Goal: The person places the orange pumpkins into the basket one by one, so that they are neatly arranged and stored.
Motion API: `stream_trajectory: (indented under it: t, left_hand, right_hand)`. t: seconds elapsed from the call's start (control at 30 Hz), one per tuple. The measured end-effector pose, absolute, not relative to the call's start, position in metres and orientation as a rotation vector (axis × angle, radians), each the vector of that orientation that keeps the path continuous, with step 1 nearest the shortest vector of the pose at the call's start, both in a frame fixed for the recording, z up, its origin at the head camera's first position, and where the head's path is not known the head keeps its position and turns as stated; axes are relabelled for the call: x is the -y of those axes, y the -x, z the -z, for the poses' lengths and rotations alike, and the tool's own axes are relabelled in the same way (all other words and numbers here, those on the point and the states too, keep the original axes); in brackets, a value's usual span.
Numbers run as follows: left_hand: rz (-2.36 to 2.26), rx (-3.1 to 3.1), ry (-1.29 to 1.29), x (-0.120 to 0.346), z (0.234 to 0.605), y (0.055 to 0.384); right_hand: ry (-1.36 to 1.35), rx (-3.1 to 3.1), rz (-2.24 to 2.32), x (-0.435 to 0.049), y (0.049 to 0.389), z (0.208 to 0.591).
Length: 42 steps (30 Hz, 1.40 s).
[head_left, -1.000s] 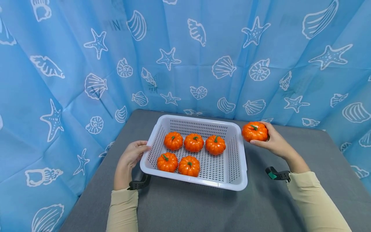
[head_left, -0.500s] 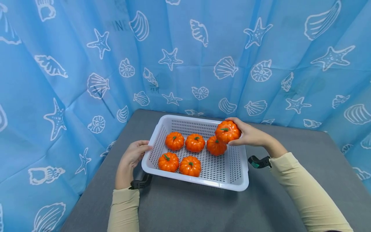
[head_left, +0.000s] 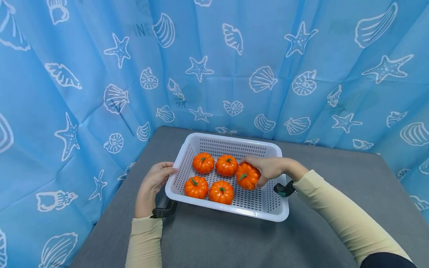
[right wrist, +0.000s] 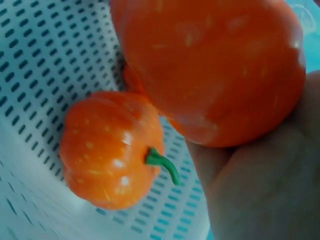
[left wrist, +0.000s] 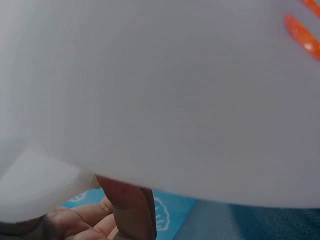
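Observation:
My left hand [head_left: 155,178] holds the left rim of a white plastic basket [head_left: 231,212]; in the left wrist view its fingers [left wrist: 131,207] come up against the underside of the basket's edge. Inside the basket, my right hand [head_left: 269,169] grips a small orange pumpkin [head_left: 247,176] with a green stem, fingers behind it and thumb in front. The right wrist view shows this pumpkin [right wrist: 215,70] large, above another pumpkin [right wrist: 112,150] lying in the basket. The pumpkin at the right end of the back row is hidden behind the held one in the head view.
Left of the held pumpkin, two back-row pumpkins [head_left: 203,163] and two front-row pumpkins [head_left: 196,187] sit on the perforated basket floor. The basket stands on a grey table [head_left: 207,242]. A blue shell-patterned curtain [head_left: 214,85] hangs behind and to the left.
My right hand has carried the pumpkin leftward from beyond the basket's right rim, over that rim and down into the basket. The left hand has stayed at the left rim.

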<state>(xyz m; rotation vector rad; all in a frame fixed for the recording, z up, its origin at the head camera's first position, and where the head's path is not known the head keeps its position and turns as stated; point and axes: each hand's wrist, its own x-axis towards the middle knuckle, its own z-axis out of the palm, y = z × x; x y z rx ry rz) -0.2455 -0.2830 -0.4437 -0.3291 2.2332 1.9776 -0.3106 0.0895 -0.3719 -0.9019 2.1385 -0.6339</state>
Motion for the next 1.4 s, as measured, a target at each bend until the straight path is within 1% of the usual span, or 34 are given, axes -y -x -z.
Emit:
stream_trajectory:
  t: [0.33,0.53,0.77,0.93,1.17,1.4]
  left_hand:
    - [-1.971,-2.218,0.342,0.282,0.445,0.245]
    - [-1.970,-2.207,0.335,0.281,0.447,0.244]
    - [-1.977,-2.202,0.333,0.280,0.446,0.244]
    - [-1.970,-2.219,0.303,0.282,0.445,0.245]
    - [-1.963,-2.231,0.315,0.284,0.444,0.246]
    - [-1.967,-2.231,0.332,0.283,0.443,0.247]
  right_hand:
    - [0.791,-2.074,0.340,-0.075,0.307,0.393]
    - [0.708,-2.053,0.237,-0.069,0.305,0.405]
    - [0.558,-2.047,0.225,-0.066,0.304,0.407]
    - [0.579,-2.016,0.213,-0.068,0.311,0.410]
    - [0.610,-2.030,0.120,-0.078,0.339,0.442]
    - [0.655,-1.994,0.167,-0.076,0.337,0.444]
